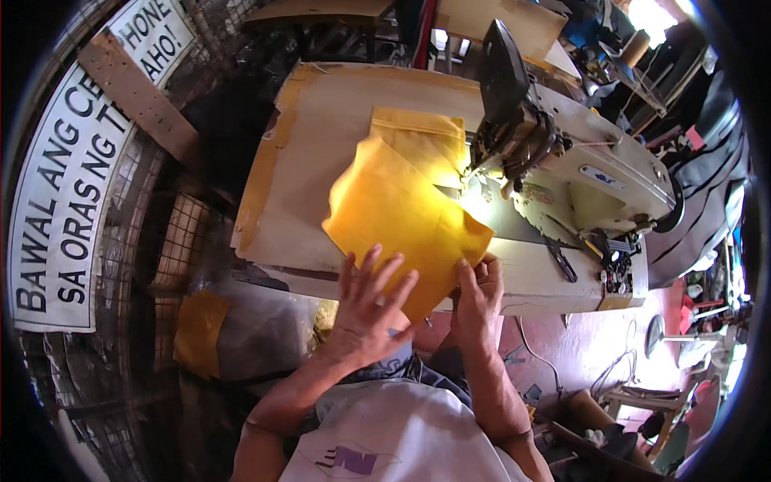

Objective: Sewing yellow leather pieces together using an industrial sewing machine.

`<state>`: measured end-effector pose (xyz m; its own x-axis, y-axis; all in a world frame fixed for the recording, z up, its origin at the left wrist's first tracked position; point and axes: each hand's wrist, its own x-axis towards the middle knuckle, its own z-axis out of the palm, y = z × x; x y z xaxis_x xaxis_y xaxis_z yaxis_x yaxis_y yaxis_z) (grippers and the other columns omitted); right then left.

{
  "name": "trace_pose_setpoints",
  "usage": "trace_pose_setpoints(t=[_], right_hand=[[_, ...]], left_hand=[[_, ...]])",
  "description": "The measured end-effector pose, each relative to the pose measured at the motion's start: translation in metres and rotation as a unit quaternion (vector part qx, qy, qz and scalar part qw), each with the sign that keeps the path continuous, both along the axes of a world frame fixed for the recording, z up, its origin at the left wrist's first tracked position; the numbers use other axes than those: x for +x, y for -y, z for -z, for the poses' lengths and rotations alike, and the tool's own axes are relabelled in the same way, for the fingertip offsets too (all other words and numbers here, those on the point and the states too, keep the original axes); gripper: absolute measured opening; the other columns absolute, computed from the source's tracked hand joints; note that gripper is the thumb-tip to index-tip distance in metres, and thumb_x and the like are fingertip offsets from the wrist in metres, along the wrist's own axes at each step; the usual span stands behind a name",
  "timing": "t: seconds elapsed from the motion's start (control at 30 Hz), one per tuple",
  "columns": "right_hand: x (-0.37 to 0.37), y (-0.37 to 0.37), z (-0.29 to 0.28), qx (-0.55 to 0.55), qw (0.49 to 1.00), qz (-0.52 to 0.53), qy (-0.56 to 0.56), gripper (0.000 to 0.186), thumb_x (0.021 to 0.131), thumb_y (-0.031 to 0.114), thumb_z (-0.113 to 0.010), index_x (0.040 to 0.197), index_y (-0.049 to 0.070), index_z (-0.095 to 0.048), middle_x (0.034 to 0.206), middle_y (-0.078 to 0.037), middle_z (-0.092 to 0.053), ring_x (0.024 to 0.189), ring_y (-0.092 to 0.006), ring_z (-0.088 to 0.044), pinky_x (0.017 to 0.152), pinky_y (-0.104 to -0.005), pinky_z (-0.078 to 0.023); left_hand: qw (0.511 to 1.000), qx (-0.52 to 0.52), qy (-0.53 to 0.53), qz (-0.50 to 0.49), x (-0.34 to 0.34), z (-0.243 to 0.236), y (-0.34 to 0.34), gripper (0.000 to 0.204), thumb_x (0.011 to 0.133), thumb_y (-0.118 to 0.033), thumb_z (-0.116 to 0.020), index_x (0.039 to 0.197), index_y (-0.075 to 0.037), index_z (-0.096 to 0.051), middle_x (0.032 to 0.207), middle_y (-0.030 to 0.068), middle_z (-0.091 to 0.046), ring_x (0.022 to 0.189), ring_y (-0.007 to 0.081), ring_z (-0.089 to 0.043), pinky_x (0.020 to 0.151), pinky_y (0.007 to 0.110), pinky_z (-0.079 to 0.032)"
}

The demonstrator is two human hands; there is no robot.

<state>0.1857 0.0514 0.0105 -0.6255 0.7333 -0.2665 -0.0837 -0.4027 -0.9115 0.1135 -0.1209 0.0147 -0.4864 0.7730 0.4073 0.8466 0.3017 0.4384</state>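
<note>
A yellow fabric piece [409, 233] slants across the front of the sewing table, its near corner hanging over the edge toward my lap. Fingers spread, my left hand [371, 305] is over its lower left side; whether it touches the cloth I cannot tell. At the lower right edge, my right hand [480, 293] pinches the cloth between thumb and fingers. Behind lies a second yellow piece with a stitched top band [418, 124], partly covered by the first. Its right side reaches the needle area of the sewing machine [514, 120], where a lamp shines brightly.
Scissors [560, 259] lie on the table right of the cloth, near a cluster of small metal parts [617, 269]. A clear plastic bag [265, 333] with yellow material sits below the table's left side. Wire mesh and a lettered sign [68, 201] stand at left.
</note>
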Motion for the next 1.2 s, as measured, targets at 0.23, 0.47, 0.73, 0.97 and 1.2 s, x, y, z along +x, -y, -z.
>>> trace_pose_setpoints(t=[0.23,0.47,0.73,0.97,1.2], right_hand=[[0.062,0.011,0.016,-0.030,0.996,-0.084,0.014,0.038,0.099,0.006,-0.063,0.132,0.001,-0.044,0.121,-0.011,-0.058,0.109,-0.0186,-0.062,0.092,-0.0321,-0.055],[0.078,-0.017,-0.007,0.553,0.800,-0.176,0.151,0.046,0.080,0.004,-0.078,0.124,0.006,-0.066,0.124,-0.018,-0.061,0.112,-0.0356,-0.064,0.093,-0.0444,-0.053],[0.026,-0.026,-0.018,0.526,0.819,-0.197,0.119,0.012,0.086,0.007,-0.075,0.089,-0.001,-0.067,0.083,-0.014,-0.063,0.076,-0.0282,-0.064,0.071,-0.0379,-0.050],[-0.021,-0.025,-0.004,0.479,0.833,-0.153,0.231,0.031,0.090,0.014,-0.072,0.119,0.008,-0.062,0.080,-0.012,-0.064,0.069,-0.0315,-0.064,0.067,-0.0419,-0.051],[-0.022,-0.015,0.009,0.634,0.739,-0.092,0.208,0.028,0.092,0.016,-0.070,0.120,0.013,-0.064,0.079,-0.009,-0.058,0.075,-0.0300,-0.063,0.061,-0.0441,-0.050]], left_hand=[[0.999,-0.008,-0.044,0.010,0.011,0.030,0.007,0.046,0.083,-0.006,-0.068,0.129,-0.005,-0.061,0.143,0.0135,-0.056,0.141,0.0376,-0.045,0.120,0.057,-0.028],[0.979,-0.020,0.136,0.153,-0.013,0.010,0.063,0.051,0.076,0.006,-0.071,0.123,-0.010,-0.067,0.132,0.0071,-0.063,0.136,0.0250,-0.052,0.122,0.049,-0.033],[0.954,0.123,0.259,-0.091,-0.040,0.002,0.046,0.034,0.092,-0.008,-0.074,0.123,-0.001,-0.064,0.094,0.0138,-0.071,0.081,0.0277,-0.070,0.074,0.035,-0.058],[0.950,0.048,0.156,-0.265,-0.066,0.011,0.004,0.064,0.089,-0.004,-0.074,0.145,-0.006,-0.043,0.078,0.0124,-0.063,0.064,0.0283,-0.064,0.065,0.041,-0.052],[0.952,0.048,0.088,-0.288,-0.064,0.012,-0.002,0.047,0.088,-0.003,-0.073,0.131,-0.007,-0.055,0.077,0.0114,-0.063,0.066,0.0262,-0.065,0.065,0.040,-0.051]])
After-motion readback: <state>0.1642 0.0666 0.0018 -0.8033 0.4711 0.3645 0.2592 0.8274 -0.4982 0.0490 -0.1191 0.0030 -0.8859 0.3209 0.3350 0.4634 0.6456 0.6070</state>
